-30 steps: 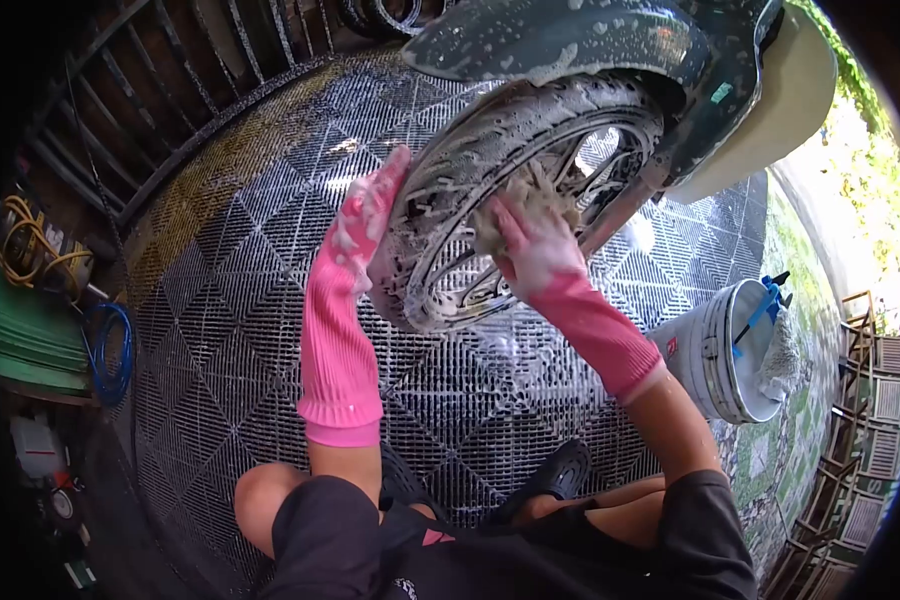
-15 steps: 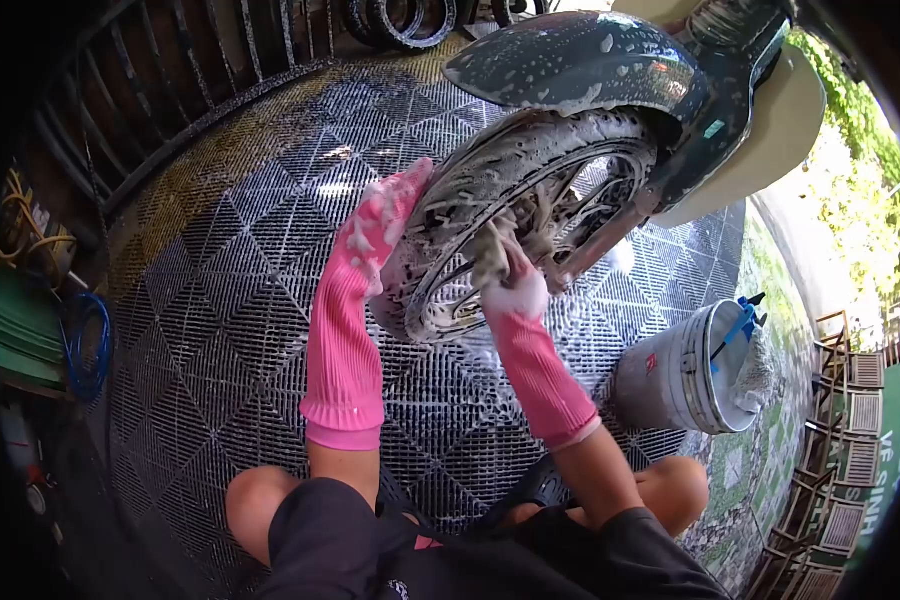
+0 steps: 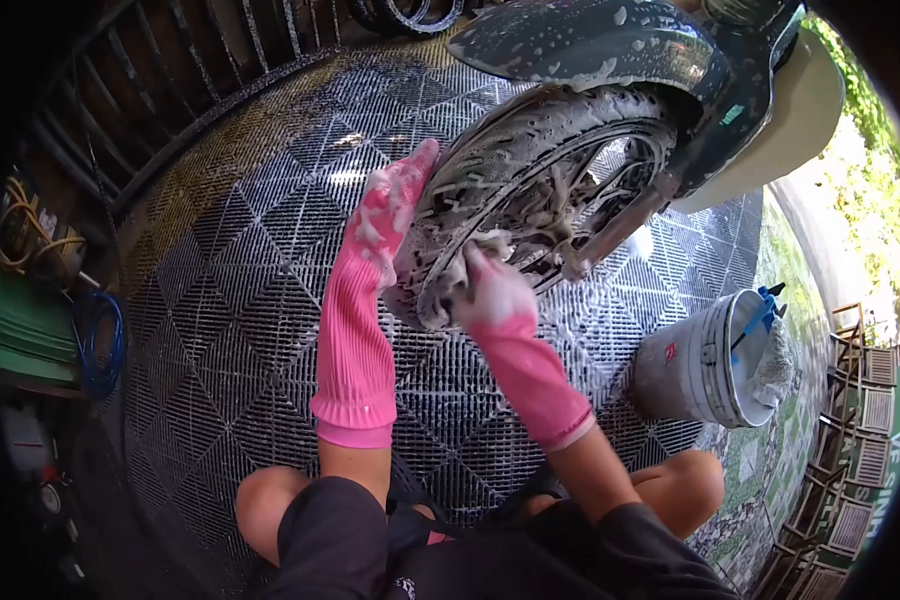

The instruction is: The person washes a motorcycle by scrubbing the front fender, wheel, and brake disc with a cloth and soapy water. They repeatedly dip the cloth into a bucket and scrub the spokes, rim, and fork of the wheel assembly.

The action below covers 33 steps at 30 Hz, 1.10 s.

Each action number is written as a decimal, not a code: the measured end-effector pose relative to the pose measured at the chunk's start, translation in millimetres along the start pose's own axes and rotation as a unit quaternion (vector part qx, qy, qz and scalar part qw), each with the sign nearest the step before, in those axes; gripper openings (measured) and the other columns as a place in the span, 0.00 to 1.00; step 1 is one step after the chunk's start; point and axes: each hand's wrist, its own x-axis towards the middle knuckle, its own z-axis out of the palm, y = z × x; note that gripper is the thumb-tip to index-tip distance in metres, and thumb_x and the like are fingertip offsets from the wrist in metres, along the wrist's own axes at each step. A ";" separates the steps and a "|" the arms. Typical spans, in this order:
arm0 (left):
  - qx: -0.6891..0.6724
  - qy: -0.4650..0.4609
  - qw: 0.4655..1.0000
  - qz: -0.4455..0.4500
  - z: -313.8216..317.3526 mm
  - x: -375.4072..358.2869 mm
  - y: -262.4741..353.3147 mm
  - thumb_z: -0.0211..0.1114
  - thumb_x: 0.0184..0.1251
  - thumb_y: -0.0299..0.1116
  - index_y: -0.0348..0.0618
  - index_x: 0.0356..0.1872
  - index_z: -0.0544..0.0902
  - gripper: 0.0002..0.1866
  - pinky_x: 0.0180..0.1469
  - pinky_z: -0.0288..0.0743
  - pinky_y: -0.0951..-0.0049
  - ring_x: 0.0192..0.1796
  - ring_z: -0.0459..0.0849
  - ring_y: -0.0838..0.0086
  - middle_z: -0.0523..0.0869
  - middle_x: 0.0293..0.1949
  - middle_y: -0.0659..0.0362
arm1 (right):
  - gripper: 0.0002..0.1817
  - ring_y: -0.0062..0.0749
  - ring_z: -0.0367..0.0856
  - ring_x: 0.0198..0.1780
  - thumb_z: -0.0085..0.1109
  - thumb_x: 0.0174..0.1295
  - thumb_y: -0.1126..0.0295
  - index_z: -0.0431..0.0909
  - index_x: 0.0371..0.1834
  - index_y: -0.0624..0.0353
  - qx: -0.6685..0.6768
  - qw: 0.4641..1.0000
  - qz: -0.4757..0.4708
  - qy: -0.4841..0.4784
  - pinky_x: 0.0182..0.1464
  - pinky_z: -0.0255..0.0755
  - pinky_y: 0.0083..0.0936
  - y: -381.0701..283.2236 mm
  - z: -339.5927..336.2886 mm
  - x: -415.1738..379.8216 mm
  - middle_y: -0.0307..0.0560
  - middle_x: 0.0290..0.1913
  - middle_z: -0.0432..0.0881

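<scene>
A foam-covered motorbike wheel (image 3: 530,190) stands under a dark, soapy fender (image 3: 590,45). Against the tyre's left side rests my left hand (image 3: 395,205), in a pink rubber glove with suds on it; its fingers point up, pressed together along the tread. My right hand (image 3: 495,290), gloved in pink too and covered in foam, is at the lower left of the rim, closed on a soapy cloth (image 3: 455,285). The cloth lies against the rim and tyre, partly hidden by the glove.
To the right stands a grey bucket (image 3: 685,365) with a blue-handled tool (image 3: 760,320) and a pale cloth at its rim. A metal railing (image 3: 170,90) runs at the upper left. A blue hose (image 3: 100,345) hangs at the left. Dark grid tiles (image 3: 240,270) cover the floor.
My right hand has moved with the cloth from the spokes down and left to the lower rim. My left hand remains against the tyre. The view has shifted slightly.
</scene>
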 end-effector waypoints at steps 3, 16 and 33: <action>0.009 0.025 0.997 0.067 1.8 -8.7 -3.7 0.37 0.83 0.52 0.44 0.69 0.59 0.26 0.48 0.83 0.77 0.46 0.88 0.70 0.72 0.66 0.53 | 0.21 0.43 0.87 0.38 0.62 0.66 0.58 0.81 0.61 0.49 -0.040 0.991 -0.069 0.105 0.44 0.82 0.39 21.7 15.0 11.2 0.49 0.40 0.87; 0.342 0.776 0.262 0.461 -78.9 -60.7 -80.4 0.39 0.80 0.63 0.47 0.49 0.81 0.32 0.44 0.86 0.67 0.40 0.88 0.68 0.86 0.47 0.51 | 0.13 0.21 0.84 0.41 0.59 0.67 0.74 0.83 0.52 0.64 0.707 0.657 0.132 0.227 0.43 0.79 0.19 128.1 109.0 3.7 0.42 0.45 0.85; 0.673 0.691 0.172 0.202 42.7 99.0 -60.9 0.58 0.73 0.65 0.41 0.60 0.82 0.35 0.42 0.84 0.70 0.43 0.86 0.72 0.89 0.46 0.56 | 0.30 0.37 0.73 0.72 0.34 0.78 0.55 0.57 0.80 0.51 -0.439 0.886 -0.145 -0.020 0.68 0.74 0.32 125.3 -22.2 80.2 0.47 0.78 0.65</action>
